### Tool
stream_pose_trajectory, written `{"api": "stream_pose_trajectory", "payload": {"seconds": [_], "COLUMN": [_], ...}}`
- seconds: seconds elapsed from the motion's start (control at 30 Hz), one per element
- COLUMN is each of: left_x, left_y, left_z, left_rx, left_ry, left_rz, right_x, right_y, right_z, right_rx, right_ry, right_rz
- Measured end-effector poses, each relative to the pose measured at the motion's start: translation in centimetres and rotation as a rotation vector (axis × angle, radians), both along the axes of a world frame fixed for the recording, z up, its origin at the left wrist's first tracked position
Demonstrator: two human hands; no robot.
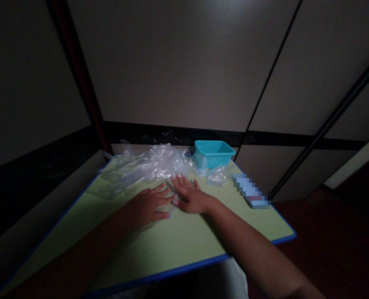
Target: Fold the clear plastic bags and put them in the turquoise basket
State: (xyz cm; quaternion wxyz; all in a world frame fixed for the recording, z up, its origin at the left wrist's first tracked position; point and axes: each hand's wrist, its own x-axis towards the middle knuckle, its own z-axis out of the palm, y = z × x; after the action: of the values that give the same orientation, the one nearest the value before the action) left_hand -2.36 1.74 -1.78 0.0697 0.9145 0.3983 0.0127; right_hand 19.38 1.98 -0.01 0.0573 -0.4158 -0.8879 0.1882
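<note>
My left hand (150,204) lies flat with its fingers spread on the light green table (187,243). Close beside it, my right hand (189,196) is also flat, fingers apart, its thumb side near the left fingertips. Under and between both hands lies a thin sheet of clear plastic (169,210), partly hidden by them; it looks like a flat clear bag. Just beyond the fingertips spreads a crumpled heap of clear plastic bags (162,160).
A turquoise plastic basket (213,153) stands at the table's back right, with a smaller piece of crumpled clear plastic (218,176) in front. A blurred-out pale blue flat object (252,192) lies near the right edge. Cabinet panels (178,74) rise behind the table.
</note>
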Motion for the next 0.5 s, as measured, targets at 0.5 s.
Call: {"api": "stream_pose_trajectory", "payload": {"seconds": [0.5], "left_x": [0.4], "left_y": [-0.6], "left_z": [0.5], "left_rx": [-0.034], "left_ry": [0.031], "left_rz": [0.047], "right_x": [2.7], "right_y": [2.6], "right_z": [-0.8], "right_rx": [-0.08], "right_ry": [-0.182], "right_rz": [-0.268]}}
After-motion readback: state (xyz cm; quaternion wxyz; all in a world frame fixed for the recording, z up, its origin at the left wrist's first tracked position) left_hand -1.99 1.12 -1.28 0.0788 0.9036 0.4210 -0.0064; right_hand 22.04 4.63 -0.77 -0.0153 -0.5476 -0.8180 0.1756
